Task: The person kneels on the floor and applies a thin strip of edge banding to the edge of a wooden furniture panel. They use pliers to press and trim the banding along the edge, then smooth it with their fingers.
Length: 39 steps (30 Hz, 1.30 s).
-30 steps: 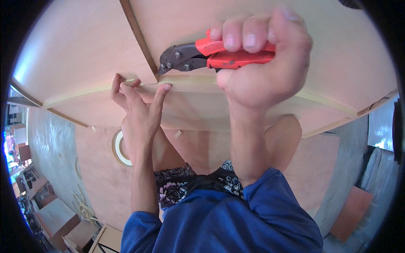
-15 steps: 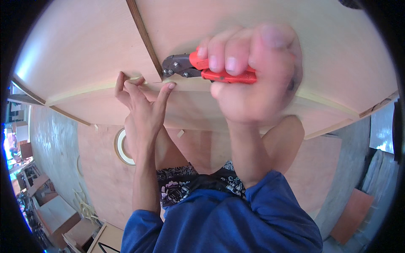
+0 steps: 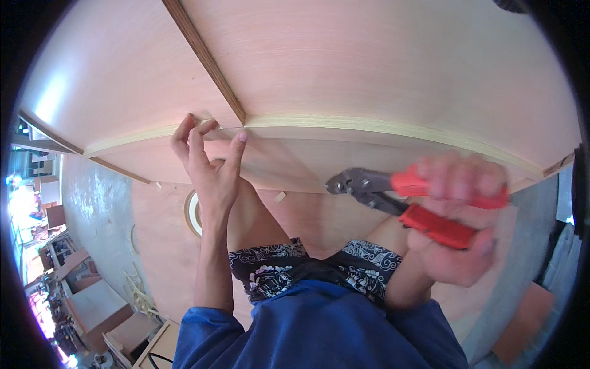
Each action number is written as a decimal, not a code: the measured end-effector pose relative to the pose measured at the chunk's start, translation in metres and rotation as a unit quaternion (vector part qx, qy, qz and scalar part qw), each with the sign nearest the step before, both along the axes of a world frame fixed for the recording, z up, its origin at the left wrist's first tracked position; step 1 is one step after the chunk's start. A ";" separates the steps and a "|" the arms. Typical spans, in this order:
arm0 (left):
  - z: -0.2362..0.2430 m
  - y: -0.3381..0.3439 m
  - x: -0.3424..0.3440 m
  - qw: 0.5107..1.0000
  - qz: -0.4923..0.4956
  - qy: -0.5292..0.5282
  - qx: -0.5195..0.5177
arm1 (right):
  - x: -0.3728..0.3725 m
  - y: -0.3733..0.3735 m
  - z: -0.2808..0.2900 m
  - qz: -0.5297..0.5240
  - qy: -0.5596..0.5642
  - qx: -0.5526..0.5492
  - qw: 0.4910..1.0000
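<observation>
My right hand (image 3: 458,215) is closed around the red handles of a pair of cutters (image 3: 362,184), slightly smeared by motion. Their dark jaws point left, and the handles are spread apart. The jaws hang to the right of my left hand (image 3: 215,178), away from the wood joint. My left hand is raised to a pale wood strip (image 3: 344,125) running across the panel. Its fingers are bent and apart, with the fingertips at the strip and the thumb near the lower end of a dark-edged upright divider (image 3: 206,61). Nothing plainly shows in its grasp.
A large pale plywood panel (image 3: 381,61) fills the far side. Below, my legs rest over a plywood sheet (image 3: 166,264) with a white ring (image 3: 194,215) and a small wood chip (image 3: 281,197). Boxes and boards (image 3: 95,307) clutter the left; a reddish-brown board (image 3: 522,323) is at right.
My right hand has drawn the cutters away from the divider's end, down and to the right, and the handles have spread wider. My left hand stays at the strip.
</observation>
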State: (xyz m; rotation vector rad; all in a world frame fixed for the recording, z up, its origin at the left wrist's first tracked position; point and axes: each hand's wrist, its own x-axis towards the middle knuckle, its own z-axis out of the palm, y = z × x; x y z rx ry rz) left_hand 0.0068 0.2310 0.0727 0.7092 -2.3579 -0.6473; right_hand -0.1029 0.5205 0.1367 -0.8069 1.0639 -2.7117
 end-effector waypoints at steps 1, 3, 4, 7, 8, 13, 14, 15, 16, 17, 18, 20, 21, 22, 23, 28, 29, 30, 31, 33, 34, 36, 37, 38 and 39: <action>0.002 -0.004 0.002 1.000 -0.005 -0.002 0.010 | 0.010 -0.002 -0.011 -0.005 -0.006 0.070 0.998; 0.003 -0.008 0.001 1.000 -0.008 -0.006 0.030 | 0.026 -0.007 -0.032 0.039 -0.019 0.176 0.983; 0.003 -0.008 0.000 0.999 -0.004 -0.008 0.039 | 0.029 -0.012 -0.046 0.072 0.003 0.229 0.971; 0.001 0.002 -0.009 0.999 0.026 0.002 0.045 | 0.034 -0.028 -0.086 0.141 0.017 0.228 0.963; 0.001 0.006 -0.012 0.998 0.043 0.000 0.049 | 0.034 -0.030 -0.097 0.164 0.018 0.225 0.960; 0.010 0.008 -0.011 0.995 0.059 -0.060 0.059 | 0.037 -0.030 -0.127 0.196 0.056 0.257 0.945; 0.011 0.007 -0.008 0.997 0.036 -0.055 0.037 | 0.037 -0.029 -0.129 0.195 0.070 0.273 0.939; 0.009 0.005 -0.008 0.996 0.043 -0.058 0.051 | 0.037 -0.029 -0.132 0.195 0.069 0.276 0.939; 0.007 0.002 -0.009 0.998 0.025 -0.036 0.040 | 0.037 -0.029 -0.133 0.197 0.071 0.279 0.937; 0.005 0.000 -0.008 0.997 0.034 -0.040 0.054 | 0.037 -0.030 -0.134 0.203 0.067 0.286 0.934; 0.004 -0.001 -0.007 0.999 0.025 -0.042 0.016 | 0.038 -0.031 -0.136 0.197 0.076 0.289 0.934; 0.003 -0.002 -0.004 0.995 0.053 -0.077 -0.018 | 0.042 -0.035 -0.140 0.192 0.083 0.307 0.928; 0.002 -0.003 -0.004 0.995 0.051 -0.081 -0.021 | 0.044 -0.037 -0.142 0.195 0.083 0.310 0.927; 0.002 -0.004 -0.004 0.996 0.039 -0.069 -0.034 | 0.047 -0.038 -0.144 0.198 0.083 0.315 0.924; 0.002 -0.005 -0.004 0.997 0.028 -0.059 -0.047 | 0.051 -0.040 -0.146 0.205 0.081 0.316 0.923; 0.006 -0.009 -0.004 0.995 0.012 -0.078 -0.065 | 0.066 -0.050 -0.160 0.207 0.104 0.345 0.910; 0.008 -0.010 -0.004 0.996 0.006 -0.065 -0.055 | 0.069 -0.052 -0.162 0.198 0.106 0.351 0.909; 0.010 -0.010 -0.004 0.996 0.012 -0.076 -0.055 | 0.071 -0.054 -0.163 0.197 0.108 0.352 0.909; 0.012 -0.009 -0.003 0.995 0.011 -0.085 -0.056 | 0.072 -0.055 -0.165 0.193 0.108 0.355 0.908; 0.016 -0.008 -0.002 0.995 0.001 -0.082 -0.064 | 0.075 -0.057 -0.166 0.184 0.105 0.356 0.910; 0.016 -0.006 -0.002 0.995 -0.008 -0.070 -0.071 | 0.075 -0.057 -0.167 0.177 0.102 0.354 0.912; 0.015 0.001 0.001 0.993 -0.003 -0.031 -0.117 | 0.078 -0.057 -0.170 0.164 0.089 0.353 0.917; 0.013 0.007 0.004 0.988 0.010 -0.006 -0.157 | 0.080 -0.058 -0.172 0.156 0.077 0.352 0.920; 0.010 0.011 0.006 0.980 0.017 0.018 -0.199 | 0.082 -0.057 -0.174 0.140 0.058 0.354 0.923; 0.007 0.015 0.007 0.958 0.054 0.018 -0.279 | 0.084 -0.057 -0.175 0.126 0.036 0.368 0.920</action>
